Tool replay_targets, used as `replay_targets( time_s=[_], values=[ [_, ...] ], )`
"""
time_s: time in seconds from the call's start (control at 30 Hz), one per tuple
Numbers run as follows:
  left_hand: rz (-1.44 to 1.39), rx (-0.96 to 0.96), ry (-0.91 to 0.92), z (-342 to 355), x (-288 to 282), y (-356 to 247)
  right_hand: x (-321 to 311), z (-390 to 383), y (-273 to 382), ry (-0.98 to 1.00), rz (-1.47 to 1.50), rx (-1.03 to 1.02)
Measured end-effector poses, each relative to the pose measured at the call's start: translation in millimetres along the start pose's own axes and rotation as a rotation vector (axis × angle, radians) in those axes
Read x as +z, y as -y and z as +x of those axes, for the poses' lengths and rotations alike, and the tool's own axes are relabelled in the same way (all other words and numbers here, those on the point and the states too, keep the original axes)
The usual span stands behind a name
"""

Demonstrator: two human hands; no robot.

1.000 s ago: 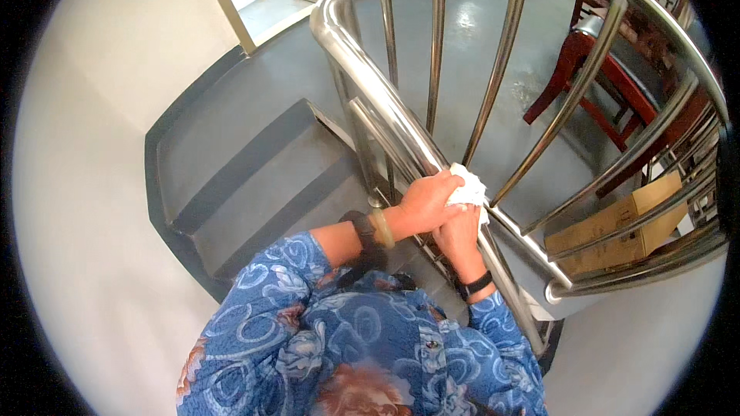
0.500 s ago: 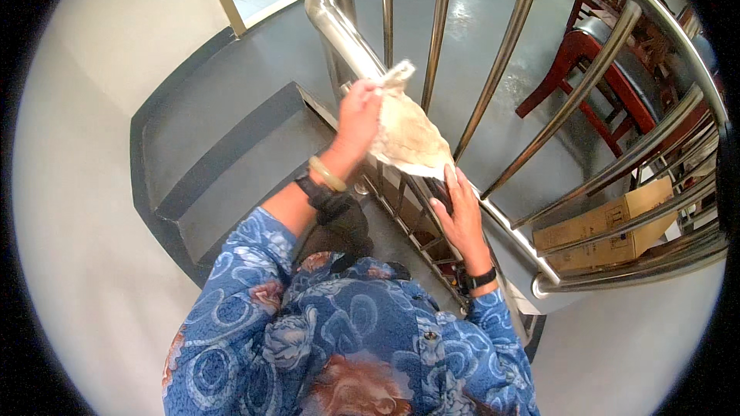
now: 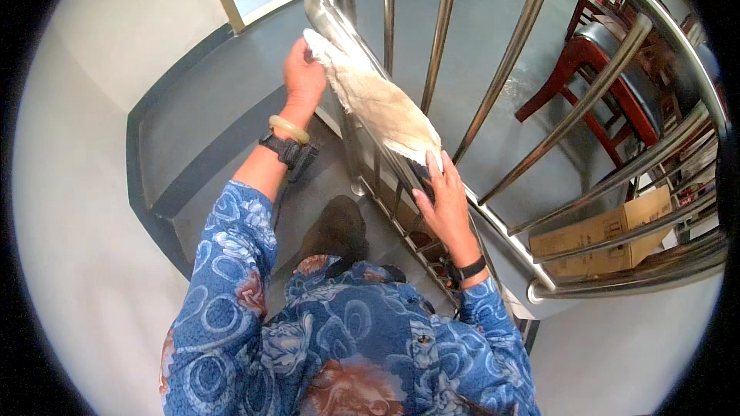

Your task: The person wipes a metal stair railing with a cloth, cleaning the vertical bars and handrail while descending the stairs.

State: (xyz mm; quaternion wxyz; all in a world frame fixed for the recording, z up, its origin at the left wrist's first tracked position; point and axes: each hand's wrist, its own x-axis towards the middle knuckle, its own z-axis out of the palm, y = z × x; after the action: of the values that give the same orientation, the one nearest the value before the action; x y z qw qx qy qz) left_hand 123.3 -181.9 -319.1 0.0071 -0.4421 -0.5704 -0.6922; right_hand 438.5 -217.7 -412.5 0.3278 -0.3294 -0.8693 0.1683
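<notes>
Along the sloping steel handrail (image 3: 327, 8) lies a cream cloth (image 3: 389, 112), stretched lengthwise over the rail. The hands are apart, one at each end: the left hand (image 3: 304, 81) pinches the cloth's upper end, while the right hand (image 3: 449, 204) has its fingers extended, fingertips touching the lower edge. A pale bangle (image 3: 289, 129) circles the left wrist, and a black band (image 3: 469, 269) the right. Grey steps (image 3: 204, 135) lie to the left of the rail. Beyond the balusters (image 3: 441, 31), at right, are a dark red chair (image 3: 574, 54) and a cardboard box (image 3: 582, 245).
</notes>
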Motion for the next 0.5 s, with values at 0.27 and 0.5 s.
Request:
replay_targets(
  time_s=[0.27, 0.5],
  values=[
    [0.468, 0.938, 0.379, -63.8, 36.2, -65.7, 8.7, 6.4, -14.2, -0.002, 0.053, 0.068],
    [0.315, 0.785, 0.411, -51.3, 45.9, -45.6, 15.5, 1.4, -15.4, -0.092, -0.091, 0.041]
  ],
)
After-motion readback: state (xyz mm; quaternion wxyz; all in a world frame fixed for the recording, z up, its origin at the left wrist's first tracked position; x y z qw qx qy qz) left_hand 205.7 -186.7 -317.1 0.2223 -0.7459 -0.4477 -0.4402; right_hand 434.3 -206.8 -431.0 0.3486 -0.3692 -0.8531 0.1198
